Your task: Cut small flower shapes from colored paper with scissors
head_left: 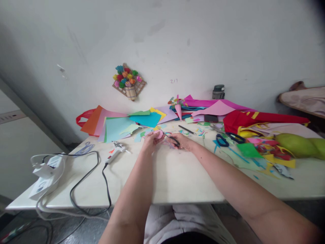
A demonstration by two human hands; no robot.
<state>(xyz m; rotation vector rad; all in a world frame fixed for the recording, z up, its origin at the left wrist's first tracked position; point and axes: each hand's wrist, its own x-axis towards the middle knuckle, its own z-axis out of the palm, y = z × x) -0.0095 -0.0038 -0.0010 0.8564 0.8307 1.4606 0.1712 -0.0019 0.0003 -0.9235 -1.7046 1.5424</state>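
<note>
Near the middle of the table, my left hand [150,141] is closed on a small round piece of pink paper [159,134]. Just right of it, my right hand [183,141] grips the dark handles of small scissors [173,140]. The scissor blades point up and left, close to the pink paper; whether they touch it is too small to tell. Paper scraps [200,129] lie behind my hands, beside a black pen [187,129].
A glue gun [114,154] with a black cord and a white power strip [47,178] are at the left. Coloured sheets [115,128] lie at the back. Large scissors [230,138], red cloth [236,121] and a green bag [294,145] are at the right.
</note>
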